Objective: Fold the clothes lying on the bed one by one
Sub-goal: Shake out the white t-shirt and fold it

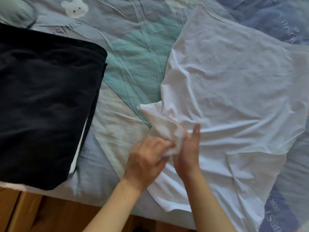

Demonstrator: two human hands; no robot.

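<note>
Thin, wrinkled white cloth shirt [225,91] at right; matt, soft black folded garment [45,104] at left; creased printed cotton bed sheet [133,52]; glossy wooden floor [50,213] at bottom.

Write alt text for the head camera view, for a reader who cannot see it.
Both hands, left hand and right hand, gather a bunched sleeve of a white T-shirt spread on a patterned bed sheet. A folded black garment lies to the left.

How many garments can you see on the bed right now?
2. A folded black garment lies at the left; a white T-shirt is spread at the right, its sleeve held by both hands. Others may lie out of frame.
</note>
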